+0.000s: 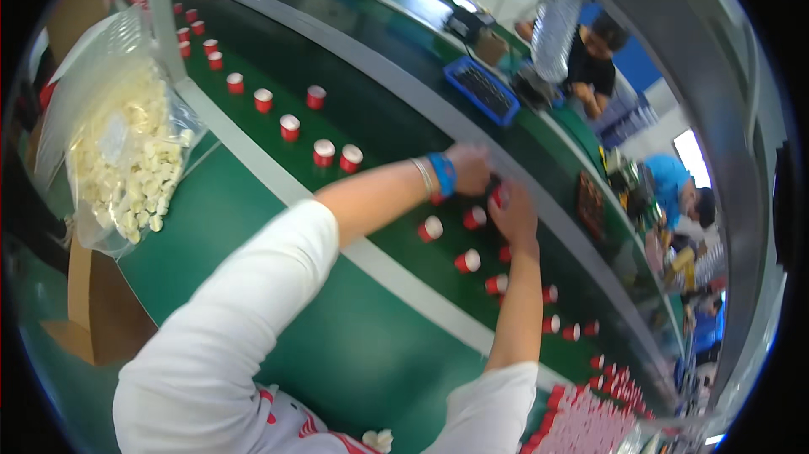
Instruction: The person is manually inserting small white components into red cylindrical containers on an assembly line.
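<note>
Both arms, in white sleeves, reach over a dark green conveyor belt. My left hand (468, 169), with a blue band and a pale bracelet at the wrist, is over the belt's middle; motion blur hides its fingers. Close beside it, my right hand (516, 216) has its fingers bent round a small red cup (499, 195), partly hidden by them. Around the hands stand several like red cups with white tops, among them one cup (431, 228) below the left hand and another cup (468, 261) nearer me. A farther cup (351, 158) stands left of my left forearm.
At left, a clear plastic bag (126, 155) of small off-white pieces lies on the green table (371, 344), above an open cardboard box (109, 311). Packed red pieces (581, 424) fill the lower right. Across the belt are a blue tray (482, 90) and co-workers. A metal post stands upper left.
</note>
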### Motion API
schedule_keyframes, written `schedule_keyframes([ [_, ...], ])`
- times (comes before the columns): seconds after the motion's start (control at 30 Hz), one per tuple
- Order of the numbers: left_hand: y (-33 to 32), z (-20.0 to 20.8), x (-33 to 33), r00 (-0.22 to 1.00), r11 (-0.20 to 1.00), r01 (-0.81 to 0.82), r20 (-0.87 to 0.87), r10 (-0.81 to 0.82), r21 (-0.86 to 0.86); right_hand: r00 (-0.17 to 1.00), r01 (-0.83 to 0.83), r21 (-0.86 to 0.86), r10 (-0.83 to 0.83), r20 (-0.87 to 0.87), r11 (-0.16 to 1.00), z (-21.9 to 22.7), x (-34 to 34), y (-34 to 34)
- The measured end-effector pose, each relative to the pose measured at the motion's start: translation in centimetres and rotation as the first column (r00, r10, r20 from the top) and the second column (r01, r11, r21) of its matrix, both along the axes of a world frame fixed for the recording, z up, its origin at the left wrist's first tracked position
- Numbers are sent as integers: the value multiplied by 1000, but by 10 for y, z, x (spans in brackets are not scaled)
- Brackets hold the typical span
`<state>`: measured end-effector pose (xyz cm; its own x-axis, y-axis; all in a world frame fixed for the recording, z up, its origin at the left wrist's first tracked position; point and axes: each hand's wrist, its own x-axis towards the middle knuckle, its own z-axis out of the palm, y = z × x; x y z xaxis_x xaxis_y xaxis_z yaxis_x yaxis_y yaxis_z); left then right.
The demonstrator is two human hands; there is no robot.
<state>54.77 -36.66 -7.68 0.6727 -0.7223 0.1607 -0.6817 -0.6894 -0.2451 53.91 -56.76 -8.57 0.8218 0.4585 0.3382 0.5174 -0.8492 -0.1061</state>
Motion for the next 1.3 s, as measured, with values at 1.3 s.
schedule_keyframes([
  [1.3, -37, -3, -200, 949, 347, 314, 285, -133, -884, 727, 505, -82, -475, -497, 859, 124, -489, -20],
])
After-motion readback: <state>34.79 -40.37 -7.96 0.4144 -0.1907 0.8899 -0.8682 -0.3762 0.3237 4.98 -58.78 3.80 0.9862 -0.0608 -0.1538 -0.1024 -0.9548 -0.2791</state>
